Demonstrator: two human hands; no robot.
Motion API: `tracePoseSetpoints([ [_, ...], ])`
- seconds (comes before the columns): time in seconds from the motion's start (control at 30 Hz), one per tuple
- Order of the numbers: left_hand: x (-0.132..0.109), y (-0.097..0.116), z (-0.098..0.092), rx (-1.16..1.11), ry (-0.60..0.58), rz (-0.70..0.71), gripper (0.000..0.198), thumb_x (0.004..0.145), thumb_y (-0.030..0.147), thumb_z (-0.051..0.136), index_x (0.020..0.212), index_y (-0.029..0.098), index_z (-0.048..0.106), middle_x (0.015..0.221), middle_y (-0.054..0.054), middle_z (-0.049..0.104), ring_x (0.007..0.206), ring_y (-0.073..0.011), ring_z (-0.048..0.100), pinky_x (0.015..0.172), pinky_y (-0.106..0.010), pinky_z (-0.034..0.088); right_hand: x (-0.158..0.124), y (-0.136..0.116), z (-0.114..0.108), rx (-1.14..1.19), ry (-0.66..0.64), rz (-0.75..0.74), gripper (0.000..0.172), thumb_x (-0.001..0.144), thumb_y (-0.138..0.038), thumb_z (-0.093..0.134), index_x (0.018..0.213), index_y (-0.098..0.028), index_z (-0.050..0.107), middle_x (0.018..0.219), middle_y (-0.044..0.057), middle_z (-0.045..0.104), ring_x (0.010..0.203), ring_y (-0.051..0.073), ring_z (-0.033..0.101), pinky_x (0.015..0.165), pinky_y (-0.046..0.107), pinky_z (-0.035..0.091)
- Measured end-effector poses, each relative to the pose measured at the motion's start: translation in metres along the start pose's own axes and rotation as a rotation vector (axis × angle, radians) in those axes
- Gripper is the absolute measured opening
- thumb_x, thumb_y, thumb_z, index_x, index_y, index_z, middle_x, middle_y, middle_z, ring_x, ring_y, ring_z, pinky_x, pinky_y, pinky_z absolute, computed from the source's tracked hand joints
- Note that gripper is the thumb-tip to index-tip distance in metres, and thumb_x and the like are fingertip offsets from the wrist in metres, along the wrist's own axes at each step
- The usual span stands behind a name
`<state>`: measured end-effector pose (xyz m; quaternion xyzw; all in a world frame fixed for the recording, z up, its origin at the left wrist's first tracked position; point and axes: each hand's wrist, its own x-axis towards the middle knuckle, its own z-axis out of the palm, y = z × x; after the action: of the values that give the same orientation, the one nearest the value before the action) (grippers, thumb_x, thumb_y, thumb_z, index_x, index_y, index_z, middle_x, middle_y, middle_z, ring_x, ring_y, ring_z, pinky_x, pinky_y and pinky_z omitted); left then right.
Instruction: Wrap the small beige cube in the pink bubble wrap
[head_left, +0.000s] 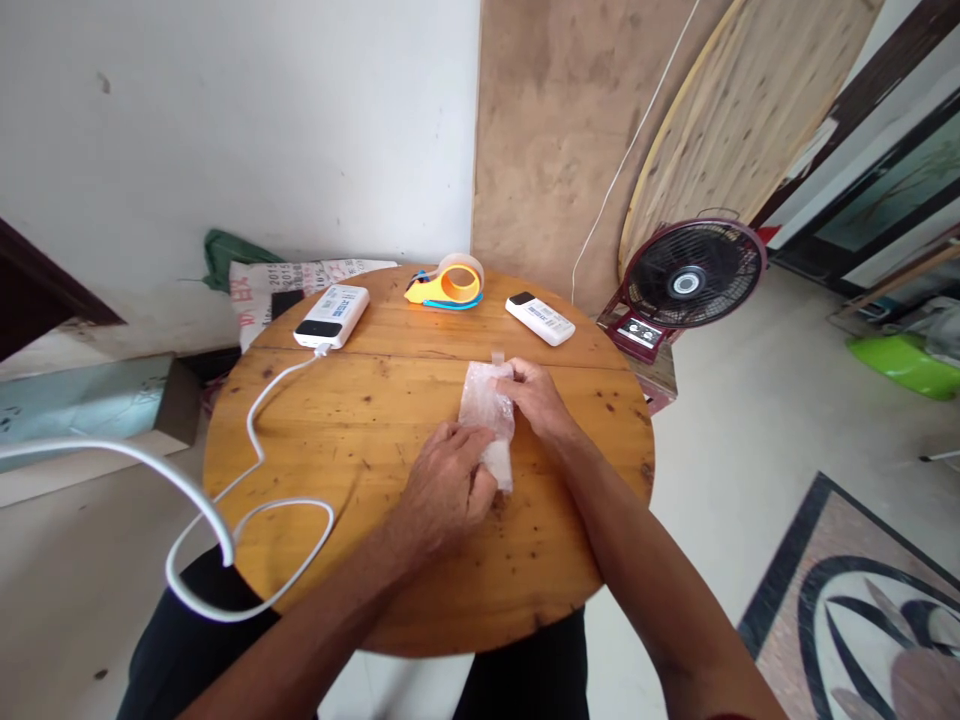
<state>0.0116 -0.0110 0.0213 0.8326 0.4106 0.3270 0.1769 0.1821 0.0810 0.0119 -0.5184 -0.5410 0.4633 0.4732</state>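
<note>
Bubble wrap [480, 395] on the table [382, 390], right of middle, short of the right edge. Your right hand [538, 396] pinches its far end; your left hand [448, 478] covers the near end, grip unclear.

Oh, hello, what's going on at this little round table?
A person is handling a piece of bubble wrap with both bare hands. The right hand pinches its edge near the far end, while the left hand rests over the nearer part. Whether anything is inside, I can't tell. Farther back on the table are an orange tape dispenser and two white power banks; the left one has a white cable plugged in.
</note>
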Motion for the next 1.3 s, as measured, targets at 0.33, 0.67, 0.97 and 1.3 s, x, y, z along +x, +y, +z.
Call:
tracePoseSetpoints([
  [0.33, -0.001, -0.001, 0.000, 0.085, -0.010, -0.016, 0.041, 0.077, 0.012, 0.044, 0.113, 0.015, 0.064, 0.114, -0.011, 0.061, 0.099, -0.0269, 0.050, 0.092, -0.045, 0.041, -0.004, -0.008, -0.001, 0.231, -0.152, -0.035, 0.027, 0.066, -0.034, 0.076, 0.072, -0.018, 0.055, 0.066, -0.005, 0.057, 0.059, 0.009, 0.049, 0.058, 0.023, 0.038],
  [0.67, -0.001, -0.002, 0.001, 0.176, 0.054, -0.096, 0.045, 0.076, 0.017, 0.050, 0.119, 0.020, 0.060, 0.111, -0.011, 0.051, 0.102, -0.0278, 0.046, 0.091, -0.044, 0.041, -0.014, -0.024, -0.004, 0.169, -0.273, -0.130, 0.031, 0.071, -0.040, 0.075, 0.075, -0.019, 0.053, 0.068, -0.005, 0.054, 0.061, 0.009, 0.047, 0.057, 0.021, 0.037],
  [0.97, -0.003, -0.001, 0.000, 0.226, 0.153, -0.093, 0.040, 0.075, 0.019, 0.055, 0.115, 0.022, 0.063, 0.110, -0.010, 0.049, 0.101, -0.0268, 0.046, 0.088, -0.043, 0.042, -0.017, -0.028, -0.006, 0.072, -0.242, -0.155, 0.032, 0.072, -0.044, 0.072, 0.079, -0.019, 0.054, 0.071, -0.004, 0.054, 0.065, 0.011, 0.048, 0.061, 0.023, 0.039],
  [1.3, -0.008, -0.003, 0.003, 0.100, 0.106, -0.131, 0.034, 0.083, 0.019, 0.049, 0.109, 0.023, 0.070, 0.091, -0.006, 0.056, 0.079, -0.0167, 0.058, 0.071, -0.030, 0.048, -0.020, -0.027, -0.002, 0.111, -0.261, -0.197, 0.027, 0.075, -0.039, 0.071, 0.081, -0.018, 0.053, 0.073, -0.004, 0.054, 0.065, 0.010, 0.048, 0.061, 0.023, 0.039],
])
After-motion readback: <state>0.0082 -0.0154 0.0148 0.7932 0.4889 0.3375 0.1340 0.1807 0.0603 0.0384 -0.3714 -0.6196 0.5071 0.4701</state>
